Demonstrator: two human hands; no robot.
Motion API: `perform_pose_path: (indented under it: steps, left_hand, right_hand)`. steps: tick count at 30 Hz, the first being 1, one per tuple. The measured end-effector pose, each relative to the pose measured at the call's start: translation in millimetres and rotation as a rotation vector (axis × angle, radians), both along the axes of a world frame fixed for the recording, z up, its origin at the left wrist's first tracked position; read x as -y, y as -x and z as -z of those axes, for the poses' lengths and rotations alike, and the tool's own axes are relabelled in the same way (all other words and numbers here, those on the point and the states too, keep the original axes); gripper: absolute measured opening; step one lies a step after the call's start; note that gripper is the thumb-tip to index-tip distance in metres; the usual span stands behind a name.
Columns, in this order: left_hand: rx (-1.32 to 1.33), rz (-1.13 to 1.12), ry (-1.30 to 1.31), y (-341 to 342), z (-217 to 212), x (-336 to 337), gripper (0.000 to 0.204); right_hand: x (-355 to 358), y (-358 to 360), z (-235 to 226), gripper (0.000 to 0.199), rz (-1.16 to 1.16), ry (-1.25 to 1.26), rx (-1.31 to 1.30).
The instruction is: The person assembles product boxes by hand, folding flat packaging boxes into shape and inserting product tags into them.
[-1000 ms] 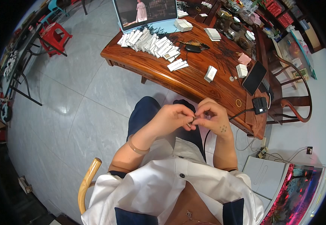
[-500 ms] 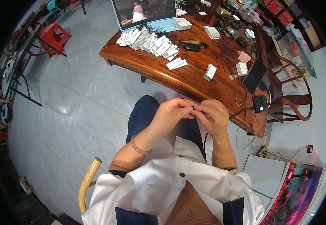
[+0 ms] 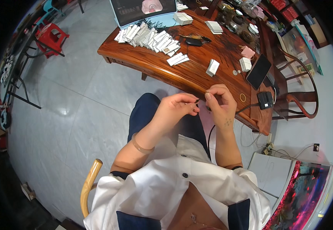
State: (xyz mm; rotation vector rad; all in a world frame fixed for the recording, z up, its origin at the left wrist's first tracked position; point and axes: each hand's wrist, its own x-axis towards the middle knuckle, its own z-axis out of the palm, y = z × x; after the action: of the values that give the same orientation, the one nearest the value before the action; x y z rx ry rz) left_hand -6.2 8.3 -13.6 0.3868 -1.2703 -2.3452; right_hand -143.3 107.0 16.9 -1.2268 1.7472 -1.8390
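Wooden table (image 3: 197,73) on grey tiled floor (image 3: 70,111); left hand (image 3: 176,109), right hand (image 3: 220,101) fingers pinch small dark piece (image 3: 197,101).

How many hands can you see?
2: the left hand and the right hand, close together above the lap, pinching a small dark thing between them.
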Motion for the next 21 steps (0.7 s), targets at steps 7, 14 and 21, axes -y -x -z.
perform_pose_path:
  steps: [7, 14, 21]
  left_hand:
    - [0.036, -0.085, 0.072, 1.3, -1.7, 3.8, 0.007]
    - [0.143, -0.056, 0.093, -0.6, -4.4, 1.9, 0.009]
    - [0.051, -0.062, 0.232, 1.7, 2.5, 0.5, 0.01]
  right_hand:
    - [2.6, -5.2, -3.1, 0.007, -0.044, 0.012, 0.104]
    - [3.2, -2.6, 3.9, 0.008, -0.083, 0.033, 0.056]
    - [3.0, -5.3, 0.6, 0.008, -0.213, 0.071, 0.25]
